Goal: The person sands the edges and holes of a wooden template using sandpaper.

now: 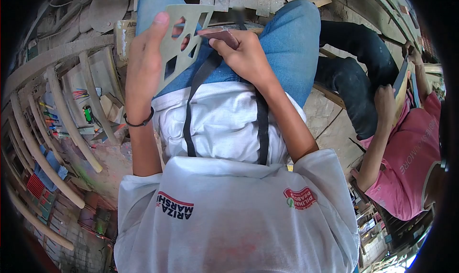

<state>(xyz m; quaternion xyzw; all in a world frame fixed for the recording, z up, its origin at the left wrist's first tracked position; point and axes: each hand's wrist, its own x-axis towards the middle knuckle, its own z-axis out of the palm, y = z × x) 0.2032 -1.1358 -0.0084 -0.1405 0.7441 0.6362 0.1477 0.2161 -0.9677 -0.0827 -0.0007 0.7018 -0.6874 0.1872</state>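
A thin pale grey-green panel with cut-out openings (180, 58) stands tilted above my lap. My left hand (146, 63) grips it along its left edge, with the thumb up near the top corner and fingertips showing through an opening. On the other side, my right hand (246, 55) pinches a folded brown piece, perhaps sandpaper (221, 35), whose tip points at the panel's right edge. Whether that tip touches the panel I cannot tell. Beneath both hands are my jeans (291, 43) and a black strap (203, 74).
Curved wooden bars (64, 113) stand at the left, with pens and a green item (88, 114) behind them. At the right a co-worker in a pink shirt (406, 163) sits close, holding a flat board (401, 89). Wood scraps lie at the top.
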